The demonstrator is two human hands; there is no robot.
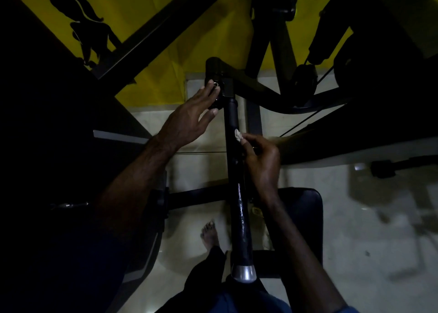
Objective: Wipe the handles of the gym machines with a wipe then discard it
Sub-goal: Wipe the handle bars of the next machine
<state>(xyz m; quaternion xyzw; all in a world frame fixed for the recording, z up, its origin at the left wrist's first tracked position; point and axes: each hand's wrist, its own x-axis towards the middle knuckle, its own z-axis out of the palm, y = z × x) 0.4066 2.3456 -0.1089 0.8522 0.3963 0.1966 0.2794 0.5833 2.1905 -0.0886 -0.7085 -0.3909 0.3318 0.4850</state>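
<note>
Your right hand [259,158] pinched a small white wipe [237,135] at the fingertips and pressed it to the right edge of the black handle [233,127], about a third down from the joint. Your left hand [189,120] was spread, fingers straight, tips resting on the black hub [216,85] where the handle met the curved arm [265,96]; it gripped nothing. The handle ran from the hub down toward you and ended in a silver cap [244,273]. Below your right hand the grip looked glossy and bare, open on both sides over pale floor [355,217]. A black seat pad [305,215] sat just right of the lower handle, under your right forearm. Dark frame bars crowded the hub end. Your bare foot [209,233] stood on the floor left of the handle.
</note>
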